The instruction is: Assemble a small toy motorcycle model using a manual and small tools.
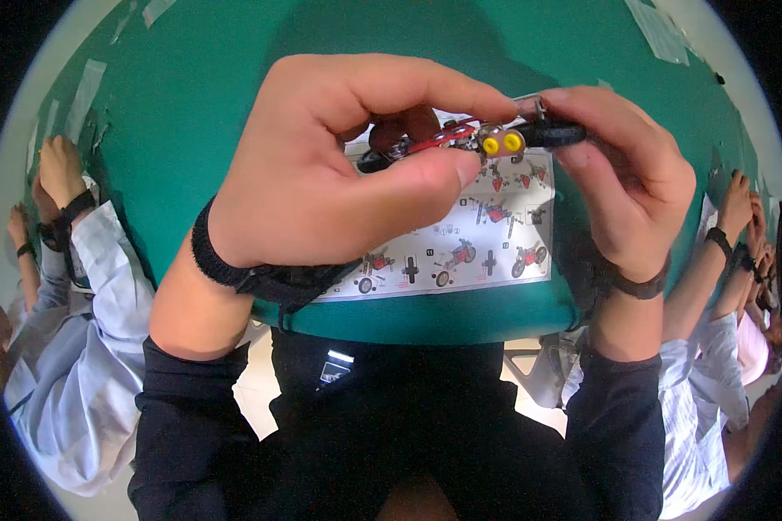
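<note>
A small toy motorcycle (454, 136) with red and silver metal parts and two yellow round pieces is held up between my two hands. My left hand (321, 165) grips its body between thumb and index finger, with a dark wheel partly hidden behind the fingers. Thumb and fingers of my right hand (621, 165) close on the black wheel end (554, 133) at the right. Under the model, a printed instruction sheet (504, 260) with pictures of assembly steps lies on the green table, partly covered by my left hand.
The green table (191, 43) bends down to a near edge in front of me. Clear plastic strips or bags (87, 91) lie at its far left, and another plastic bag (658, 30) at the far right. People in light shirts sit on both sides, their hands over the table.
</note>
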`<state>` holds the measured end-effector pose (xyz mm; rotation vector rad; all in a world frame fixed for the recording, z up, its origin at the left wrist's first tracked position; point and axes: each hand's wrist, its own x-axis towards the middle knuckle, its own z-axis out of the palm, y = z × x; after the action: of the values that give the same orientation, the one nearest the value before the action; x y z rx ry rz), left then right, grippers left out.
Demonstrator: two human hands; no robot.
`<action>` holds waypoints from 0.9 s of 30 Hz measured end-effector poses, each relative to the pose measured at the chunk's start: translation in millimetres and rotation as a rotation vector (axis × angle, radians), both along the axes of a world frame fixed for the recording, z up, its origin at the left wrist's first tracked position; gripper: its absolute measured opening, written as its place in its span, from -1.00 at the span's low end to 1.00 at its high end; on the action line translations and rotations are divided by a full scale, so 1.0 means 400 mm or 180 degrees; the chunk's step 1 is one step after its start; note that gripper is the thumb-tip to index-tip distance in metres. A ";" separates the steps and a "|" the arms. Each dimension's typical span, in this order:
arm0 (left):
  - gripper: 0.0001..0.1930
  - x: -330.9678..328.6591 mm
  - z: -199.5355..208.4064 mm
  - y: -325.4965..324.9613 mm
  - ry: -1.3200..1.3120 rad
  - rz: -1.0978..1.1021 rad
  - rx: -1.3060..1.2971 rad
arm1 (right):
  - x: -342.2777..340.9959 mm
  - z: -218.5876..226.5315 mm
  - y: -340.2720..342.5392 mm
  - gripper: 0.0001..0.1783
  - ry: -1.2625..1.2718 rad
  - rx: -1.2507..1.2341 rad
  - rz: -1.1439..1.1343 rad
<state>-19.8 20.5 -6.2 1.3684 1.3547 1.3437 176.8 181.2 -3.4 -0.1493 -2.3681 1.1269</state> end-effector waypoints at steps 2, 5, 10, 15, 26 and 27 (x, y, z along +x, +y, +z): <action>-0.62 0.001 -0.001 -0.007 0.0075 0.0049 0.0153 | -0.003 0.016 0.000 -0.70 0.0066 0.0168 0.0133; -0.62 -0.001 0.002 -0.010 0.0360 0.0084 0.0444 | -0.005 0.037 -0.020 -0.71 0.0023 0.0829 -0.0004; -0.62 0.010 -0.015 0.008 0.0947 0.0209 0.0915 | 0.007 0.015 -0.052 -0.75 0.0050 0.1210 -0.0397; -0.68 0.010 -0.018 0.016 0.1842 0.0437 0.1571 | 0.007 0.015 -0.068 -0.75 0.0082 0.1419 -0.0264; -0.66 0.017 -0.004 0.015 0.2221 0.0389 0.1669 | 0.014 0.012 -0.069 -0.72 0.0272 0.1126 -0.0164; -0.65 0.021 -0.020 0.015 0.2102 0.0470 0.1799 | 0.013 0.009 -0.067 -0.72 0.0278 0.1126 -0.0156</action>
<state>-11.6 26.5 -14.2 2.2776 1.5723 1.5091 181.9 154.3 0.3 -0.0332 -2.4263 0.6629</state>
